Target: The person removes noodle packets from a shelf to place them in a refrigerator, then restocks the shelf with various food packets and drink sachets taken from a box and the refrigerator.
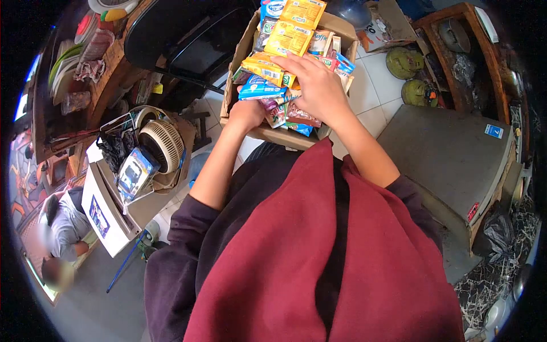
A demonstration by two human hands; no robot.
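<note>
A cardboard box [273,137] full of colourful sachets stands in front of me. My left hand [249,114] is closed around the lower left of the pile, at a blue sachet [259,88]; some of its fingers are hidden. My right hand [319,85] lies over the pile with its fingers stretched out, touching a yellow sachet [265,69]. More yellow sachets [289,39] rise in a strip toward the far edge. Red-brown sachets [303,115] and a blue one [299,129] show below the right hand.
A black chair [171,40] is left of the box. Further left, an open carton [171,191] holds a beige round ribbed part [162,145] and a packaged item [137,174]. A grey-topped cabinet [444,148] and green gas cylinders [404,62] stand right. Another person [65,222] is at far left.
</note>
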